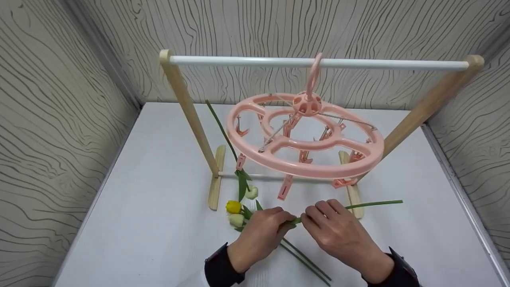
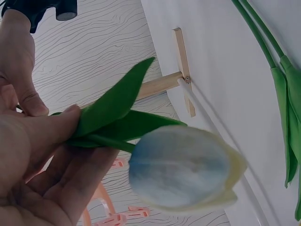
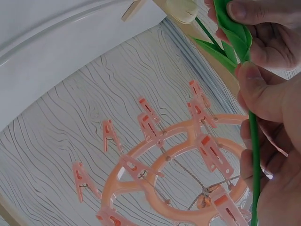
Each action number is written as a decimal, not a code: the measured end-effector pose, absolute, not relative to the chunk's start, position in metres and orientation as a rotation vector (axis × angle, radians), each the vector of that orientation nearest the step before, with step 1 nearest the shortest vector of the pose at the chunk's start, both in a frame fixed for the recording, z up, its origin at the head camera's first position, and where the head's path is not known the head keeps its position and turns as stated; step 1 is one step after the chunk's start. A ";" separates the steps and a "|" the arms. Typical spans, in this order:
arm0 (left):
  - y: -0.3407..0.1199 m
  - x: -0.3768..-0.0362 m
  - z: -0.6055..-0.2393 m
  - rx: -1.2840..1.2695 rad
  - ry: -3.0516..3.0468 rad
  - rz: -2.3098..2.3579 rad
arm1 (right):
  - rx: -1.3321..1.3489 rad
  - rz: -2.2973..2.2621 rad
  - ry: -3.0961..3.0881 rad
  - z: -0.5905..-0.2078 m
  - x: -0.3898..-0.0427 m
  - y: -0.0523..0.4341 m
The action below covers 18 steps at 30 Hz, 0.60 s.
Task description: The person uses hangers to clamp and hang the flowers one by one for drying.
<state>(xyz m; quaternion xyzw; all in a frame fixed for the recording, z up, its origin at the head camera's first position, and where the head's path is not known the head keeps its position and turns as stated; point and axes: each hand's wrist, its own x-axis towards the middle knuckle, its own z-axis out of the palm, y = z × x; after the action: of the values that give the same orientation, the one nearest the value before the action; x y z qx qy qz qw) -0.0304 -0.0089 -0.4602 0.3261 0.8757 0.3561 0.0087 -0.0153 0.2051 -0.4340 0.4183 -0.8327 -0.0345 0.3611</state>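
While the white bench [image 1: 119, 239] carries a wooden-legged rack [image 1: 187, 107], a pink round clip hanger [image 1: 306, 145] hooks over the rack's white crossbar [image 1: 239, 61]. Left hand [image 1: 261, 229] pinches a pale tulip [image 2: 188, 165] at its leaves; right hand [image 1: 336, 231] pinches the same tulip's green stem. That tulip is in front of the hanger, over the bench. Yellow tulip [image 1: 233, 207] sits just left of the left hand. White tulip [image 1: 252, 193] is behind it, stem passing a pink clothespin [image 1: 240, 162]; can't tell if clipped.
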 end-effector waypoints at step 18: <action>-0.027 -0.032 -0.467 0.896 2.689 1.440 | 1.043 0.205 -1.808 -0.437 -0.006 0.207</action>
<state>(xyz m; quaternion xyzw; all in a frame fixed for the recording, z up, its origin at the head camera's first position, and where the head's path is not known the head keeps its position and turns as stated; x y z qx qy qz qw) -0.0324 -0.0275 -0.4672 0.2819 0.8456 0.4530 -0.0188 -0.0055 0.2073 -0.4373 0.4312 -0.7472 0.0847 0.4986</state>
